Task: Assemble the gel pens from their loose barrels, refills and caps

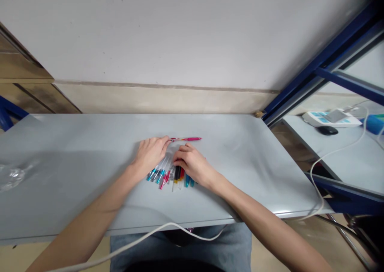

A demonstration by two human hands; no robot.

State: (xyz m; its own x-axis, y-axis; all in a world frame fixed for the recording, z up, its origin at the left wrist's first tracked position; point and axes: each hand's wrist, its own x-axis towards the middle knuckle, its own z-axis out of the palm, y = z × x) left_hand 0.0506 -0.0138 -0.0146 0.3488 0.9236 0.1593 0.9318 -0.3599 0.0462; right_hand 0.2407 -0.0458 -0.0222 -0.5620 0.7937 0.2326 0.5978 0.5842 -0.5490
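Observation:
A red pen (192, 139) with a clear middle section lies crosswise on the grey table. My left hand (152, 153) is closed, its fingertips pinching the left end of this pen. Below the hands is a spread of pen parts: clear tubes with blue tips (158, 174), a pink-red piece (165, 180), dark and amber refill-like sticks (177, 174) and teal pieces (187, 180). My right hand (193, 163) rests over the upper right of this spread with its fingers curled in. Whatever lies under those fingers is hidden.
Crumpled clear plastic (13, 177) lies at the table's left. A white cable (171, 225) crosses the front edge. To the right, beyond a blue frame (300, 70), a white device (331, 118) and a black mouse (327, 130) sit on another surface. A wall stands behind.

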